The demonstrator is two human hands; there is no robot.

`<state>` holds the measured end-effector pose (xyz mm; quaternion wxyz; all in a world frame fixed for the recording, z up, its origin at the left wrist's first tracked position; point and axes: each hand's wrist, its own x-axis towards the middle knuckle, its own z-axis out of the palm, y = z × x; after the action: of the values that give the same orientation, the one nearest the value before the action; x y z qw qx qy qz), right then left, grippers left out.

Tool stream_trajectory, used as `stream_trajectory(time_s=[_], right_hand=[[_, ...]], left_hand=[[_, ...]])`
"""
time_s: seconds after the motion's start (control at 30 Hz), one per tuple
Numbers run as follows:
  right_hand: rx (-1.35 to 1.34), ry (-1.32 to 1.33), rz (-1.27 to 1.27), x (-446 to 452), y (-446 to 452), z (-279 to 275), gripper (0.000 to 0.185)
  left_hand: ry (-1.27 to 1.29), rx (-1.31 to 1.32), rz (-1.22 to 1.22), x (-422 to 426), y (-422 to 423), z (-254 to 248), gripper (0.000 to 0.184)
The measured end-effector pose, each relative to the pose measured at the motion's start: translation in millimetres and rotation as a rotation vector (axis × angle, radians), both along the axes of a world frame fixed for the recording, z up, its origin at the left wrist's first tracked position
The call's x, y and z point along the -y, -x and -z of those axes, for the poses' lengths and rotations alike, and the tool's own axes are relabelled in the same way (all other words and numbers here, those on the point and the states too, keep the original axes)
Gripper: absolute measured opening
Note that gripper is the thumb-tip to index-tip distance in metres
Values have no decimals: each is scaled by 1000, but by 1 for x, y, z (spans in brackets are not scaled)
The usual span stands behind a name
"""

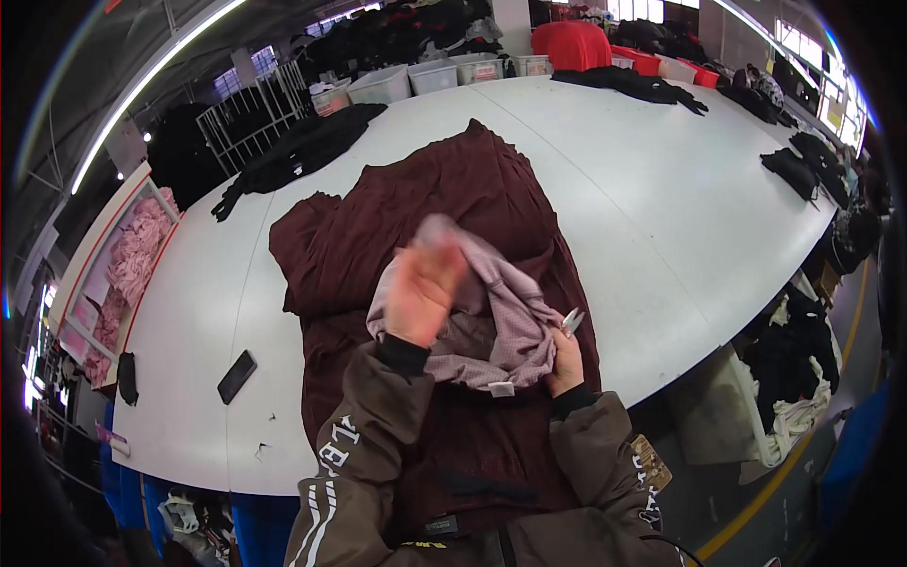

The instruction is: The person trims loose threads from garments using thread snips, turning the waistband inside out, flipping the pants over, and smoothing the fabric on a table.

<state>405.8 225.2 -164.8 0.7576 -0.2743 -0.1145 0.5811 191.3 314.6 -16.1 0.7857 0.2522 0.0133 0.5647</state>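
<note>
A pink knitted garment [520, 326] is held up in a loose ring over a heap of dark maroon fabric [453, 180]. A small white label [501, 388] shows at its lower edge. My left hand [427, 291] is at the ring's left side against the cloth, its fingers smeared by motion. On the right side, my right hand [567, 364] is closed, with small metal thread snips [572, 322] sticking up from it. The pink cloth's edge meets that hand too. How the fingers share the snips and the cloth is partly hidden.
The large white table [661, 255] carries a black phone [237, 376] at left and black garments [302, 151] near the far edge. Pink cloth [137, 250] fills a bin at left. A bin of black and white cloth [723, 402] stands at right.
</note>
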Motion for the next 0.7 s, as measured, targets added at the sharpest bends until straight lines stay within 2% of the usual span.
stream_trajectory(time_s=[0.03, 0.1, 0.17, 0.2, 0.27, 0.33, 0.37, 0.43, 0.5, 0.53, 0.6, 0.63, 0.67, 0.7], right_hand=[[5, 16, -34, 1, 1, -5, 29], [14, 42, -107, 0, 7, -14, 29], [23, 40, -116, -2, 9, -19, 29], [29, 42, -115, -2, 10, -21, 28], [45, 51, -112, -2, 12, -24, 27], [35, 71, -106, 0, 12, -26, 26], [20, 86, -93, -1, 12, -28, 25], [-13, 110, -76, -2, 16, -33, 23], [45, 133, -116, 11, 22, -47, 23], [104, 159, -140, 23, 23, -59, 23], [224, 208, -181, 47, 25, -75, 24], [285, 228, -193, 54, 23, -75, 25], [860, -105, -176, 73, 19, -56, 28], [739, -14, -220, 100, 21, -53, 30]], left_hand=[[-95, 193, -123, 8, 1, -35, 47], [-154, 187, -154, 6, 22, -48, 50], [-219, -318, -381, 6, 28, -34, 51], [-221, -317, -387, 7, 36, -23, 51], [-616, -1038, -16, 17, 54, 3, 39], [-1295, -1518, -313, 51, 55, 21, 38], [-1292, -1520, -321, 63, 56, 42, 38], [-1452, -1803, -577, 68, 60, 90, 40], [-1372, -1729, -571, 66, 69, 100, 37], [-1366, -1734, -583, 75, 74, 84, 37], [-1023, -1618, -642, 109, 94, 22, 24], [-1022, -1615, -384, 127, 110, -2, 21], [-1021, -1592, -124, 142, 129, -22, 19], [-1094, -1439, 299, 148, 148, -38, 18]])
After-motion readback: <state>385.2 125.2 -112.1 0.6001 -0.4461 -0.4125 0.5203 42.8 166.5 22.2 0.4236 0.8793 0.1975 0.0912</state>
